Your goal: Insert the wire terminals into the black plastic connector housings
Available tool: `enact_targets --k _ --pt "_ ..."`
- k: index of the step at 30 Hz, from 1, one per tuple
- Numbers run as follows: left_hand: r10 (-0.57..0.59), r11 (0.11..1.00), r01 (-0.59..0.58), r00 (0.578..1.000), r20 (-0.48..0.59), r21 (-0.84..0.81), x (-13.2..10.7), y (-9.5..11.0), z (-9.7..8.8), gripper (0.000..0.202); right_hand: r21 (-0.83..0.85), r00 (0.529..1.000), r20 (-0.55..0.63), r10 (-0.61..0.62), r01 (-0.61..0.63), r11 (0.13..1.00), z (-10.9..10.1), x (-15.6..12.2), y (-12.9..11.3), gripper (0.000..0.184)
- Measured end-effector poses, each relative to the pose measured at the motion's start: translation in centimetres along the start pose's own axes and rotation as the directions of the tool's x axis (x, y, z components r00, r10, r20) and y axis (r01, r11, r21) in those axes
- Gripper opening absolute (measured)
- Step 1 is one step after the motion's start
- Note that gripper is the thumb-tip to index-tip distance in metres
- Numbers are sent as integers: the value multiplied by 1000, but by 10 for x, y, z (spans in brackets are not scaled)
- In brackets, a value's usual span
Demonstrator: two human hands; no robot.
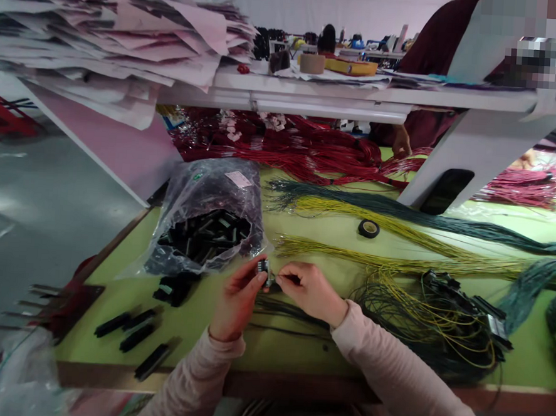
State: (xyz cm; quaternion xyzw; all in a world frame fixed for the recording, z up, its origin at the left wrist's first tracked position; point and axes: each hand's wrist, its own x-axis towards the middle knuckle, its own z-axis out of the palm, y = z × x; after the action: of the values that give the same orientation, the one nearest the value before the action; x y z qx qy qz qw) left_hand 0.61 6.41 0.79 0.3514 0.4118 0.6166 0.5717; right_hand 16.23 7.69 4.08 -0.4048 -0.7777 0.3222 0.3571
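Our left grip (237, 299) is clamped on a black connector (263, 270) — our right grip (309, 291) pinches together against it, its hold hidden.

- A bag of plugs (206, 219) sits on the left of the tabletop (180, 331).
- Loose plugs (135, 337) lie nearer than the bag.
- The left hand (237, 299) and right hand (308, 291) are just right of the bag, with a small plug (263, 271) between them.
- A pile of wires (433, 324) lies right of the hands.
- A roll of tape (368, 228) lies farther away than the hands.
- A shelf (360, 90) is above the far part of the tabletop, with papers (104, 40) on its left side.
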Motion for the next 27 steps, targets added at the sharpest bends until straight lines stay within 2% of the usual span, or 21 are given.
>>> enact_targets --k 4,8,10,15,20,27 --pt "-59 997 58 998 -23 -51 3 -1 -1 31 -153 991 4 -134 133 979 1 -1 -1 16" --pt "-82 995 82 997 -2 -53 2 -2 0 31 -216 986 37 -165 169 962 2 -2 1 17" --pt "-63 997 63 998 -8 -35 0 -4 1 30 -206 987 42 -155 160 965 4 -2 1 16" --pt "70 997 -69 997 -16 29 -3 -7 3 29 -158 996 24 -89 91 983 7 -2 0 18" --pt "-24 997 23 999 -24 -70 0 -2 4 29 -6 998 -6 -61 61 998 4 0 2 12" --pt "-26 999 24 998 -51 -49 -5 -8 7 30 -61 992 -26 -123 122 991 5 -1 0 13"
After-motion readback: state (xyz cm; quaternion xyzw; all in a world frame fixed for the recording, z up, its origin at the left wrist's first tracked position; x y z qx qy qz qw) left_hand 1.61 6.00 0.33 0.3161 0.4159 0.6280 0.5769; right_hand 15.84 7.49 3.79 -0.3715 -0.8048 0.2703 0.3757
